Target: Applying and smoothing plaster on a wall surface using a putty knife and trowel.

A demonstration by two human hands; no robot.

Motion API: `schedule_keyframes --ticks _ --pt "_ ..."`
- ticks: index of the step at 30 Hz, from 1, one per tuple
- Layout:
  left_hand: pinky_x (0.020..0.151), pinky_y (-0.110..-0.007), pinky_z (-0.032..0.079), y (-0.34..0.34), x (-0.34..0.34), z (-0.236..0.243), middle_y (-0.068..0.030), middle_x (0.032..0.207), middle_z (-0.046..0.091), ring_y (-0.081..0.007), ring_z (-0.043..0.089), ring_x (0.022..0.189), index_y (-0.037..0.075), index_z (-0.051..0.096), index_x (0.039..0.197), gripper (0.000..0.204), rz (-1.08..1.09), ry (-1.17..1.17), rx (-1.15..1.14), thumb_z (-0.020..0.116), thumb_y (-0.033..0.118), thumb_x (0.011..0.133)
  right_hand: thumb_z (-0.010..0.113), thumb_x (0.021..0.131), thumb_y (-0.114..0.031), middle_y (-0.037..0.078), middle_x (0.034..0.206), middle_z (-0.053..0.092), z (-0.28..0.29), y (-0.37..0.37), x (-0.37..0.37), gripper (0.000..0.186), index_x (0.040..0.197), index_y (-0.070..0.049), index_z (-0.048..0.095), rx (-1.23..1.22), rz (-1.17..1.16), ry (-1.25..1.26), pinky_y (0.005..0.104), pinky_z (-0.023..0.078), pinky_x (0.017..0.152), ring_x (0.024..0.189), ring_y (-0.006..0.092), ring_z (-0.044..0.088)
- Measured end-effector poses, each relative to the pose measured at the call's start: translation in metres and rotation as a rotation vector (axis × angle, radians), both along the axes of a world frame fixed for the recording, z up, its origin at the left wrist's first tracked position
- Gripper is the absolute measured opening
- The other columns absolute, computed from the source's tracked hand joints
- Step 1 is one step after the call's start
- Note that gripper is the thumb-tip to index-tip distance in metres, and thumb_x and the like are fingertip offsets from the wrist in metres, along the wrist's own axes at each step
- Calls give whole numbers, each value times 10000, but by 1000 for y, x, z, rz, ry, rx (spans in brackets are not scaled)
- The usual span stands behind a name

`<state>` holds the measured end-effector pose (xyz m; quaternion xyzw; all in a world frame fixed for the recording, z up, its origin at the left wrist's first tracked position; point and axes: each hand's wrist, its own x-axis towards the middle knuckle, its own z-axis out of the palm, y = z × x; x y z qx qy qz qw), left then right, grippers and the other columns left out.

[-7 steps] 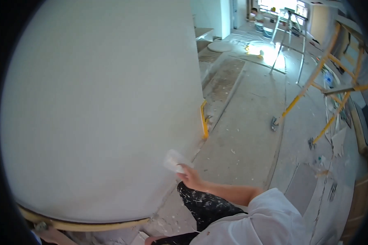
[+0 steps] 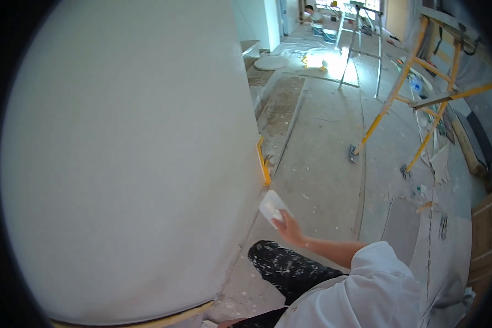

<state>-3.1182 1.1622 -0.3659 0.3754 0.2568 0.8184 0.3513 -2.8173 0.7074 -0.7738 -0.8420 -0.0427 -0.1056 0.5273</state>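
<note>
My right hand (image 2: 291,229) is closed around the grip of a white, flat, rounded-corner trowel (image 2: 268,205). The trowel's blade is tilted, facing the white wall (image 2: 131,158) on the left; it appears to be off the wall, over the floor by the wall's foot. Below the hand is my knee in black, paint-spattered trousers (image 2: 290,268). My left hand does not show. A pale wooden strip (image 2: 186,314) curves along the wall's lower edge at the bottom left.
A yellow stepladder (image 2: 393,101) stands at the right, a metal one (image 2: 359,52) beyond it. Yellow trim (image 2: 263,161) edges the wall's far corner. A person (image 2: 313,13) is near buckets (image 2: 329,36) at the back. Cardboard (image 2: 489,229) lies at the right rim.
My right hand and the trowel have swung away from the wall, to the right. My left hand, at the lower left before, has left the view. The view has shifted.
</note>
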Motion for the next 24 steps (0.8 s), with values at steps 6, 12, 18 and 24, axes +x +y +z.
schedule_keyframes --ticks 6,12,18,24 --pt "694 -452 469 56 41 19 -80 604 515 -215 504 601 117 536 721 543 -169 241 -4 328 530 1005 599 912 -379 265 1019 632 94 -9 2 436 1154 -21 543 -81 -88 99 502 486 768 945 457 609" --pt "676 -445 467 26 79 85 -95 624 528 -233 520 623 96 547 756 501 -319 555 37 365 496 995 581 907 -420 252 1035 642 189 -4 20 481 1194 -36 540 -64 -166 243 515 484 817 939 448 618" --pt "659 -438 466 -13 132 98 -110 645 541 -251 536 645 74 558 791 461 -423 830 88 403 462 986 608 891 -393 253 1008 660 266 -33 71 488 1209 -30 533 35 -292 395 526 486 808 953 448 622" --pt "641 -432 464 -112 258 43 -125 665 553 -270 552 667 52 568 825 424 -555 1114 45 440 427 976 633 872 -397 252 1050 658 317 -128 177 523 1234 -32 538 67 -502 437 506 492 837 981 441 620"
